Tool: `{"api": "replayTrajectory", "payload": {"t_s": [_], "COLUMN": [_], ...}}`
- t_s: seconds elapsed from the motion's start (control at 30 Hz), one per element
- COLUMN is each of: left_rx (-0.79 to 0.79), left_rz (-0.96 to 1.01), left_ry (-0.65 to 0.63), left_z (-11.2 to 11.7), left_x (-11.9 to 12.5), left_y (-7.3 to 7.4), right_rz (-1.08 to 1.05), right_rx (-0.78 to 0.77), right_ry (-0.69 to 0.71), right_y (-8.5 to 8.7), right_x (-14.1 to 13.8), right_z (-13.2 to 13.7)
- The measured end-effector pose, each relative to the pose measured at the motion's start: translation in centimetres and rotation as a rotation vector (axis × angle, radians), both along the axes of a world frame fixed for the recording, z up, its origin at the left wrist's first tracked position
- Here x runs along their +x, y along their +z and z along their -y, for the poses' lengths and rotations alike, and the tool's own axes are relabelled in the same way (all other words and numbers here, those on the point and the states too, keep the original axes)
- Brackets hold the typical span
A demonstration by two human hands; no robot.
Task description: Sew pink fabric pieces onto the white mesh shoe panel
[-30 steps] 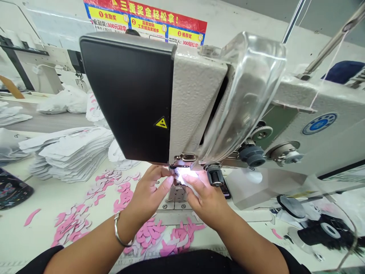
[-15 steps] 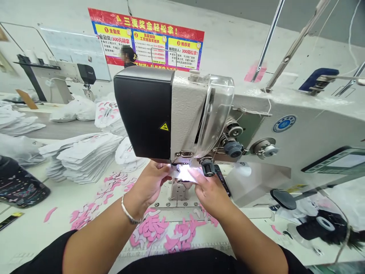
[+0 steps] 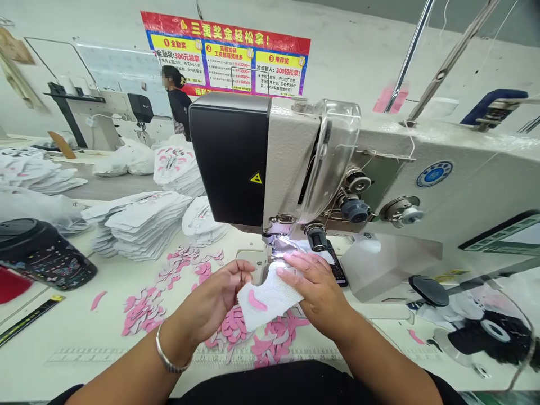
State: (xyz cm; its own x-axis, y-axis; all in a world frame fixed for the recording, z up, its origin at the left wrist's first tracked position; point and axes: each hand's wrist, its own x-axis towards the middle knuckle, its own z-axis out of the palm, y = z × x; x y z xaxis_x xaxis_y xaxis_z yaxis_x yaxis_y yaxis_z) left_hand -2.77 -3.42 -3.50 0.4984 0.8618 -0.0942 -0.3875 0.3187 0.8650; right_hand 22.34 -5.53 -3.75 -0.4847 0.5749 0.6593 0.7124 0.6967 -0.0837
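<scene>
Plainly a two-hand job at the sewing machine [image 3: 291,152]. Right hand [image 3: 318,287]: palm down over the white cloth [image 3: 274,298], fingers spread, thumb pressing near its upper edge. It looks like a firm hold; whether anything grips from underneath is hidden. Left hand [image 3: 217,298]: fingers loosely curled beside the cloth's left corner. Cannot tell whether they pinch the edge or sit just off it.

Cloth position: in front of the lit needle area [image 3: 278,242], near end tilted toward the wearer above the loose pink pieces [image 3: 232,326]. One pink curved strip [image 3: 257,300] lies on that near end; whether it is stitched down, cannot tell.

Handling, my judgement: let the right palm carry the cloth, since it is soft and will likely crease if pushed by fingertips alone. Left hand best used lightly, squaring the free corner without stretching it. Right fingertips sit close under the machine head, so keep them back from the needle. Mind the far edge near the phone [image 3: 340,273]; it could snag there. Keep the near end lifted so no loose pieces cling beneath.
</scene>
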Motion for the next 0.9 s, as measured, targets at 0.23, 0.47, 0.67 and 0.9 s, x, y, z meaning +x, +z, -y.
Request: {"api": "replayTrajectory", "payload": {"t_s": [0.23, 0.47, 0.67, 0.9], "left_rx": [-0.027, 0.037, 0.051, 0.038], "left_rz": [-0.023, -0.114, -0.123, -0.133], "left_ry": [0.155, 0.241, 0.288, 0.332], "left_z": [-5.9, -9.1, -6.2, -2.9], "left_x": [2.3, 4.6, 2.7, 1.3], "left_y": [3.3, 4.0, 2.7, 2.0], "right_rz": [0.062, 0.040, 0.109, 0.015], "right_rx": [0.035, 0.057, -0.157, -0.244], "right_ry": [-0.025, -0.051, 0.067, 0.050], "right_y": [-0.1, 0.4, 1.5, 2.3], "right_x": [0.3, 0.7, 1.7, 1.4], "right_z": [0.4, 0.5, 1.4, 1.2]}}
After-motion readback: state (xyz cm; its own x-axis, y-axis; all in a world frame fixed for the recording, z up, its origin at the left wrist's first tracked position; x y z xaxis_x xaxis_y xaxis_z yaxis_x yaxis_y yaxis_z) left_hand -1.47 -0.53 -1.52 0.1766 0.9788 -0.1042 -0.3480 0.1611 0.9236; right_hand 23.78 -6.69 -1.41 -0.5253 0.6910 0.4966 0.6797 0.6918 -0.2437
